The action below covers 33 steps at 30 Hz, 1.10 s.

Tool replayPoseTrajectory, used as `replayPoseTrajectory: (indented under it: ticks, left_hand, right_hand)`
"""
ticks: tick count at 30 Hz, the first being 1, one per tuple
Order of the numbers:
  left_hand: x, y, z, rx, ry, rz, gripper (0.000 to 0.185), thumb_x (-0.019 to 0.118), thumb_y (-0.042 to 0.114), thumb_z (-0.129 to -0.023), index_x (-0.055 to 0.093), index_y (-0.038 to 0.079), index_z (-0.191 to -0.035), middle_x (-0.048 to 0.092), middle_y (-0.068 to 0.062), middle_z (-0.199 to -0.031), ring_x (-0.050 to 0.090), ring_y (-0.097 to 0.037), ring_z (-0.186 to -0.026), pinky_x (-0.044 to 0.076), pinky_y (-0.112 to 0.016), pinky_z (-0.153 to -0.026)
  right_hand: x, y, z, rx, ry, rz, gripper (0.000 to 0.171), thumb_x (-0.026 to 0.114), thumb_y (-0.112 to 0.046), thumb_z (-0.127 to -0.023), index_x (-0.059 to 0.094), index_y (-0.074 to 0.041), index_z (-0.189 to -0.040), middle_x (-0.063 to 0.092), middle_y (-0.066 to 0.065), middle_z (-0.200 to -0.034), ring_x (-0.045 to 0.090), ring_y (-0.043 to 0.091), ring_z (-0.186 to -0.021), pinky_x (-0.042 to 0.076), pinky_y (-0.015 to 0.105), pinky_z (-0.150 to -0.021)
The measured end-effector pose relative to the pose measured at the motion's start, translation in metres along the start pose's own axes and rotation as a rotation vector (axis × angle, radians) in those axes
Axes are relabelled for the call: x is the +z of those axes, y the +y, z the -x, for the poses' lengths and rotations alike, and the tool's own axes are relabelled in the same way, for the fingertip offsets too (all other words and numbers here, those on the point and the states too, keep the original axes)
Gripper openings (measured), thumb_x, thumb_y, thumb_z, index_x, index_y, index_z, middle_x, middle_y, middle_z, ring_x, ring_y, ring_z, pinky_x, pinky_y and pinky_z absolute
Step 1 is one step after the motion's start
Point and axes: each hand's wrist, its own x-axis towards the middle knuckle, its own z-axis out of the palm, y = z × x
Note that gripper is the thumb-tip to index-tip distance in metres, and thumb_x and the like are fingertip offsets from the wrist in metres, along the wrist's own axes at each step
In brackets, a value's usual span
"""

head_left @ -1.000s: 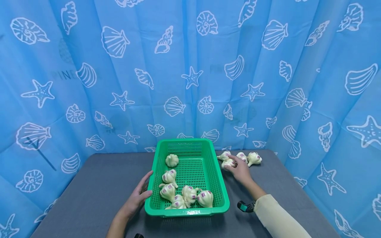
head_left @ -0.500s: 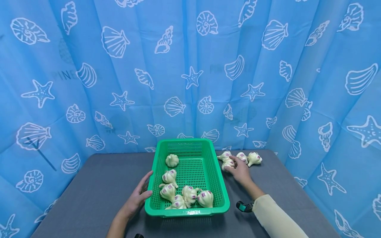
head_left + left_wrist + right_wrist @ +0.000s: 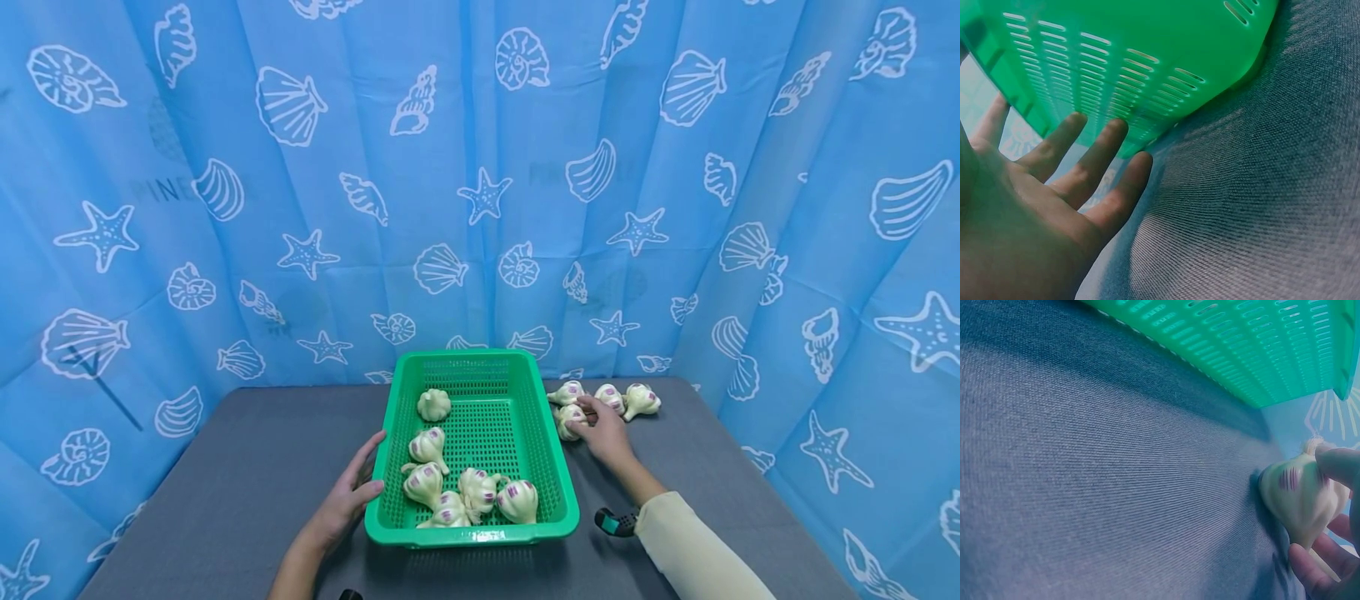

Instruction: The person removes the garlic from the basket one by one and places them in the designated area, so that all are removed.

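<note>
A green plastic basket [image 3: 564,487] with slotted walls stands mid-table, holding several garlic bulbs [image 3: 517,501] with purple marks. At its left side is my left hand [image 3: 343,500], fingers spread and fairly straight; the left wrist view has the fingers [image 3: 1107,147] alongside the slotted wall, and contact is hard to tell. To the right of the basket, my right hand [image 3: 609,433] holds a garlic bulb [image 3: 1300,490] between thumb and fingers, low at the table surface. Part of that bulb is hidden by the thumb.
Beyond the right hand lie more garlic bulbs: one behind the held bulb [image 3: 570,392] and two to its right [image 3: 641,400]. The grey cloth-covered table [image 3: 217,500] ends at a blue shell-patterned curtain [image 3: 480,200].
The garlic bulb at my right hand has shifted slightly left and toward me, and has turned a little. My left hand, the basket and the other bulbs have stayed in place.
</note>
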Motion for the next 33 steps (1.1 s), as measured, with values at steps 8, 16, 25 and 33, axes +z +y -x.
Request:
replayPoseTrajectory:
  ticks: [8, 16, 25, 33]
  left_hand:
    - [0.000, 0.001, -0.001, -0.001, 0.013, -0.013, 0.067, 0.043, 0.015, -0.103, 0.005, 0.016, -0.158, 0.006, -0.030, -0.156, 0.021, -0.048, -0.137, 0.044, -0.038, -0.094]
    - [0.001, 0.002, -0.002, -0.009, 0.012, -0.012, 0.067, 0.044, 0.017, -0.103, 0.005, 0.017, -0.158, 0.004, -0.029, -0.157, 0.019, -0.048, -0.138, 0.044, -0.042, -0.095]
    - [0.002, 0.002, -0.001, -0.006, 0.007, -0.005, 0.067, 0.043, 0.016, -0.103, 0.005, 0.016, -0.158, 0.003, -0.029, -0.157, 0.019, -0.049, -0.138, 0.045, -0.040, -0.094]
    - [0.001, 0.000, 0.000, -0.013, 0.001, -0.004, 0.067, 0.042, 0.017, -0.103, 0.003, 0.017, -0.158, 0.001, -0.029, -0.157, 0.017, -0.049, -0.139, 0.043, -0.043, -0.096]
  right_hand:
    - [-0.002, -0.002, 0.003, 0.028, -0.004, -0.016, 0.048, 0.074, -0.013, -0.087, 0.057, 0.003, -0.129, 0.062, 0.022, -0.117, 0.059, 0.038, -0.104, 0.047, 0.049, -0.085]
    - [-0.010, -0.003, 0.000, 0.104, 0.068, -0.108, 0.049, 0.071, -0.017, -0.090, 0.055, 0.004, -0.131, 0.059, 0.026, -0.118, 0.058, 0.041, -0.108, 0.047, 0.050, -0.087]
    - [-0.029, -0.011, -0.006, 0.169, 0.127, -0.213, 0.042, 0.067, -0.018, -0.093, 0.056, 0.005, -0.127, 0.058, 0.027, -0.119, 0.058, 0.040, -0.110, 0.052, 0.046, -0.080]
    - [-0.047, -0.029, -0.014, 0.152, 0.142, -0.234, 0.044, 0.063, -0.022, -0.097, 0.054, 0.006, -0.130, 0.058, 0.028, -0.122, 0.059, 0.037, -0.107, 0.054, 0.030, -0.069]
